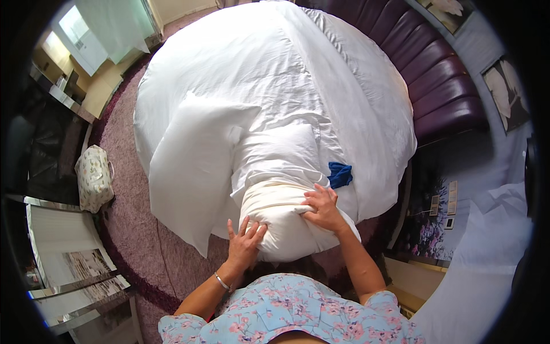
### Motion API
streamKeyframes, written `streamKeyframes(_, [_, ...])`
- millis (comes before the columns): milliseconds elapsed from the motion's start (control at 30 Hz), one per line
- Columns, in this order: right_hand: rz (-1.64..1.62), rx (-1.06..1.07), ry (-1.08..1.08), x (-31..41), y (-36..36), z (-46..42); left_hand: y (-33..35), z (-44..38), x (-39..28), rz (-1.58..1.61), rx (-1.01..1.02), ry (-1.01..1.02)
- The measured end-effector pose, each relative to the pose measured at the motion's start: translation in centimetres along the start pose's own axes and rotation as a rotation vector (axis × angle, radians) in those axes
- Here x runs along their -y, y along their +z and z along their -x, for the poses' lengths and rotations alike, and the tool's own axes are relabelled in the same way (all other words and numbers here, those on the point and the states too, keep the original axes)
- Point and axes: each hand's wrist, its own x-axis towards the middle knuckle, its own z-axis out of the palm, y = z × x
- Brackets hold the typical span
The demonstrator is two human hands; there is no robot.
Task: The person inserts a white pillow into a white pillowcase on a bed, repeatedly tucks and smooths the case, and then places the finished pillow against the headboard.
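A white pillow [279, 150] lies near the edge of a round bed [240, 56] with white bedding, and its near end is covered by bunched cream fabric [279, 198]. My left hand [245, 241] rests with spread fingers on the left side of this near end. On the right side, my right hand [323, 210] presses the fabric, its fingers slightly bent over a fold. A large white pillow [189, 167] lies to the left, with one corner hanging past the bed's edge. Just beyond my right hand is a crumpled blue cloth [340, 174].
A purple padded leather headboard or seat back [438, 73] curves around the bed's far right. A patterned bag [94, 178] stands on the pinkish carpet [129, 206] at left. White fabric [481, 266] hangs or lies at the lower right, near wall switches [452, 198].
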Motion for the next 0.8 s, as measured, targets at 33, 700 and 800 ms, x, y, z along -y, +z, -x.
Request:
streamKeyframes(33, [-0.078, 0.024, 0.009, -0.8, -0.6, -0.6, -0.3, 0.0, -0.4, -0.016, 0.025, -0.001])
streamKeyframes(700, [0.142, 0.210, 0.196, -14.7, 7.5, -9.9, 6.6, -16.8, 8.2, 0.680, 0.291, -0.891])
streamKeyframes(800, [-0.155, 0.167, 0.227, -15.5, 7.4, -10.0, 9.2, -15.0, 10.3, 0.977, 0.086, -0.806])
